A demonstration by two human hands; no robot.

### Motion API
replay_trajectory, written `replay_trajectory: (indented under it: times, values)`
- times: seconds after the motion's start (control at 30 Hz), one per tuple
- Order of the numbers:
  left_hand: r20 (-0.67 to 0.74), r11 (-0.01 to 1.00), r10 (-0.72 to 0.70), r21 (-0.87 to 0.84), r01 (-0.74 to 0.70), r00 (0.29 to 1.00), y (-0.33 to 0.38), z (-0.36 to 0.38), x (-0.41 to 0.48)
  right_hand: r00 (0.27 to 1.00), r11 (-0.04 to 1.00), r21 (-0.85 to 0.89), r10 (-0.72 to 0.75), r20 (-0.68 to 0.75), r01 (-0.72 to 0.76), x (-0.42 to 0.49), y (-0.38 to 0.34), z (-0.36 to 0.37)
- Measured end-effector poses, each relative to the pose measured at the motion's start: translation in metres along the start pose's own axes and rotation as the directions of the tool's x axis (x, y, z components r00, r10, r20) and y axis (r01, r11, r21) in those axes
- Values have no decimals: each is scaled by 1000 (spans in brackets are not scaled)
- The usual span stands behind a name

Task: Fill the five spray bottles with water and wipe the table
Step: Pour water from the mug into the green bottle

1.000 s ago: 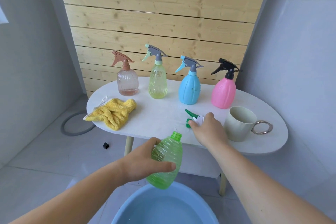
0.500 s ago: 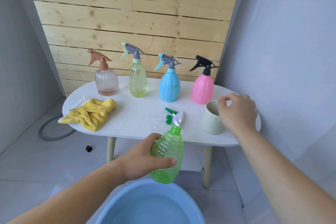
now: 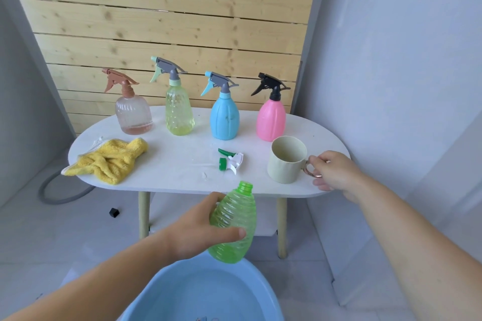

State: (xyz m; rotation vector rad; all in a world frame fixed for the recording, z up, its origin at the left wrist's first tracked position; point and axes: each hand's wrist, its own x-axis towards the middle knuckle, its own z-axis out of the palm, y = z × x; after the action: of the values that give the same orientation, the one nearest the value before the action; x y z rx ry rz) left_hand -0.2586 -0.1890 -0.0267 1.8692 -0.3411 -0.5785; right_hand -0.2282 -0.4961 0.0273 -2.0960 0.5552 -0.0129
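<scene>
One green bottle (image 3: 234, 219), cap off, gripped in L hand (image 3: 198, 229) above basin (image 3: 161, 292); R hand (image 3: 333, 171) pinches cup (image 3: 285, 161) handle.

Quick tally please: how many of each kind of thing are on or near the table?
Spray bottles: 5 (brown bottle, yellow-green bottle, blue bottle, pink bottle, green bottle)
Loose spray head: 1
Mug: 1
Cloth: 1
Basin: 1
Total: 9
</scene>
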Motion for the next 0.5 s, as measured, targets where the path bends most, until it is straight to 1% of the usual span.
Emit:
replay_trajectory:
  times: [0.07,0.27,0.4,0.5]
  values:
    - [-16,1000,10,-23,-11,1000,-3,0,-7,998,1000,11,-10,64,9,-7,-2,-1]
    - [-69,998,53,-38,-55,996,-11,-6,-35,983,983,182,-53,176,21,-60,-18,20]
    - [-101,997,71,18,-69,992,-35,-14,-61,937,940,321,-6,350,-115,-98,-12,49]
    - [-102,996,22,89,-13,995,-62,-20,-81,896,934,309,25,444,-179,-111,7,77]
